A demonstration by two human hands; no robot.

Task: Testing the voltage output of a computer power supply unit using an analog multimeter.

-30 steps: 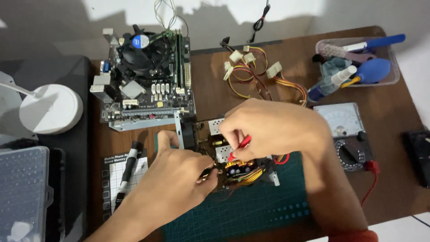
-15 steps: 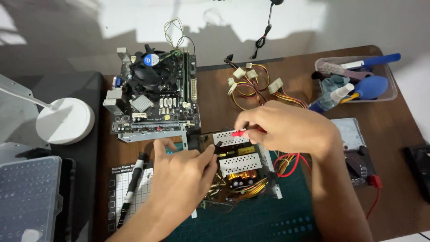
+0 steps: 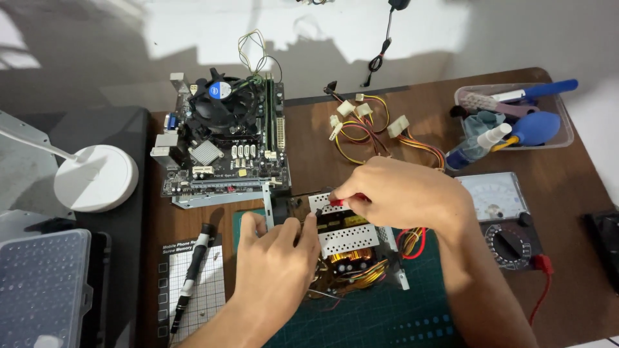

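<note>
Hands meet over an opened power supply (image 3: pixel 345 248), which lies on the green cutting mat (image 3: pixel 387 316) at the near middle of the worktop (image 3: pixel 322 129). The left hand (image 3: pixel 277 264) rests on the left side of the power supply, fingers curled against its metal frame and perforated plates; whether that grip actually clamps the frame or only steadies it cannot be told from this angle. The right hand (image 3: pixel 403 193) comes in from the right of the power supply with its grip pinched shut on a red probe (image 3: pixel 342 201), the tip down near the upper plate.

As for progress, the power supply's cover is already off, with coils and wiring exposed, and the probing appears to be under way. The multimeter (image 3: pixel 506 222) sits just right of the power supply, its red lead trailing off the near edge.

Behind the power supply and to the right, a clear plastic tray (image 3: pixel 561 135) holds a blue dust blower, a spray bottle, a brush and a cloth. Left of the power supply lie a screwdriver (image 3: pixel 192 274) on a grid mat and, further left, a closed clear parts box (image 3: pixel 42 283). A motherboard (image 3: pixel 225 142) stands behind the power supply.
</note>
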